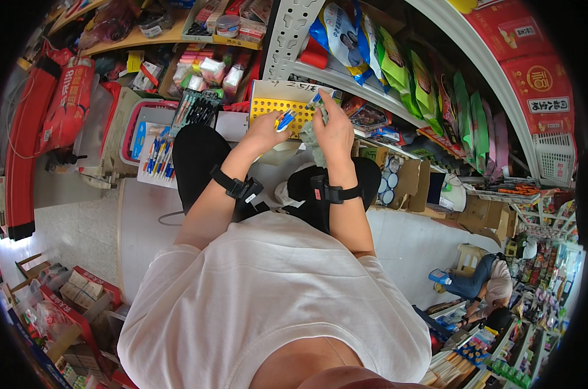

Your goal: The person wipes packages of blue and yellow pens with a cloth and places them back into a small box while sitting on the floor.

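My left hand (pixel 265 132) grips a bunch of pens (pixel 285 119) with blue, white and yellow parts. To its right, my right hand (pixel 334 129) is closed on a grey-green cloth (pixel 315 141), and a small blue-and-white item shows at its fingertips, too small to name. Behind both hands stands a yellow pen holder box (pixel 270 105) with rows of round holes and a white back panel bearing handwriting. More pens (pixel 159 158) in blue, orange and white lie on a white sheet or tray at the left. Dark pens (pixel 195 111) lie in a bundle beyond my left knee.
A pink-rimmed basket (pixel 130 129) sits at the left. Metal shelving (pixel 401 104) holding bagged goods curves along the right. Round cans stand in an open cardboard box (pixel 410 182). Another person (pixel 488 282) bends over shelves at the lower right. Cartons (pixel 80 291) stand at the lower left.
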Demonstrator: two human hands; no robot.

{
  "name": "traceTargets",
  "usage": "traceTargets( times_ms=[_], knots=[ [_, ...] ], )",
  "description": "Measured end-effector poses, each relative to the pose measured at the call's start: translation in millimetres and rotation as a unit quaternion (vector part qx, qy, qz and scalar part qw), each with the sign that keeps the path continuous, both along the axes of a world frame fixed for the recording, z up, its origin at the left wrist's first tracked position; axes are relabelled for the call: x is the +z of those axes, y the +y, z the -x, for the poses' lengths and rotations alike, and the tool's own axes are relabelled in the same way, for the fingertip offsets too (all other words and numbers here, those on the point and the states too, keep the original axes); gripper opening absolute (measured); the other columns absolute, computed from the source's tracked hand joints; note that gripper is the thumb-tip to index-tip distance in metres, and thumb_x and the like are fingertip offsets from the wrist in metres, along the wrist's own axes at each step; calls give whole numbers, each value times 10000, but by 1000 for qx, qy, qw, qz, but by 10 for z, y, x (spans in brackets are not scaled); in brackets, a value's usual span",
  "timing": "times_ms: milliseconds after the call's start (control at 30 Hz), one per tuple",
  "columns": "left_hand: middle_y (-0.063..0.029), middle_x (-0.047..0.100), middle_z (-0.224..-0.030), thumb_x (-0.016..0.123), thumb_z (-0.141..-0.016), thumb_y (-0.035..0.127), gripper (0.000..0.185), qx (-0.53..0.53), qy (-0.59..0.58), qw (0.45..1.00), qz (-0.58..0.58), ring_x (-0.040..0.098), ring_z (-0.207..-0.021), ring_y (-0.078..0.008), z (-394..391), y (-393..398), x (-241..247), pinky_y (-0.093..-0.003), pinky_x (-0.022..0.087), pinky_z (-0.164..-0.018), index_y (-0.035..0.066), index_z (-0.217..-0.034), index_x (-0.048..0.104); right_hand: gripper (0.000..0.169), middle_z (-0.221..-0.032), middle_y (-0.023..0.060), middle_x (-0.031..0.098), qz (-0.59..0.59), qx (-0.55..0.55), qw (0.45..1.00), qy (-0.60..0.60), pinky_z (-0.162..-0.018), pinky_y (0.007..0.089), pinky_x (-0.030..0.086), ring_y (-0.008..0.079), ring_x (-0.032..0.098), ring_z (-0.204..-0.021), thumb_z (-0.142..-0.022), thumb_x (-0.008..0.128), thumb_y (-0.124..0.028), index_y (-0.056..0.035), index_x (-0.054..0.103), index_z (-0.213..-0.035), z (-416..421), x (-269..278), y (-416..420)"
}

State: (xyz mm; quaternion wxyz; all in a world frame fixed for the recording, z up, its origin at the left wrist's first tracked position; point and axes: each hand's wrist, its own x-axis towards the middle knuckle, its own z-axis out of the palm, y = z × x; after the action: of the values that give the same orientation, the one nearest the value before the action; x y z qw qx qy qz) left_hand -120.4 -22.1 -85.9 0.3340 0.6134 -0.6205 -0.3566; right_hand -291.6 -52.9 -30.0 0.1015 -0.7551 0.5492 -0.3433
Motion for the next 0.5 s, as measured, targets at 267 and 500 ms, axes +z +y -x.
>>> traceTargets(
  times_ms=[267,500],
  knots=[
    [-200,646,-972,727,-729,264,478,10,77,996,-42,616,-897,-319,-31,-15,42,-367,475,-797,-42,-1067,581,322,-987,166,655,-59,6,995,-80,-750,391,501,340,629,-882,-824,597,-152,-122,612,-1144,5,39,43],
    [-34,628,-830,746,-761,201,329,-59,266,954,-121,569,-715,-96,-17,-38,87,-273,462,-618,23,-996,601,224,-866,81,652,-209,143,934,-251,-730,294,466,166,599,-790,-813,689,-202,-21,650,-939,50,-202,40]
  ],
)
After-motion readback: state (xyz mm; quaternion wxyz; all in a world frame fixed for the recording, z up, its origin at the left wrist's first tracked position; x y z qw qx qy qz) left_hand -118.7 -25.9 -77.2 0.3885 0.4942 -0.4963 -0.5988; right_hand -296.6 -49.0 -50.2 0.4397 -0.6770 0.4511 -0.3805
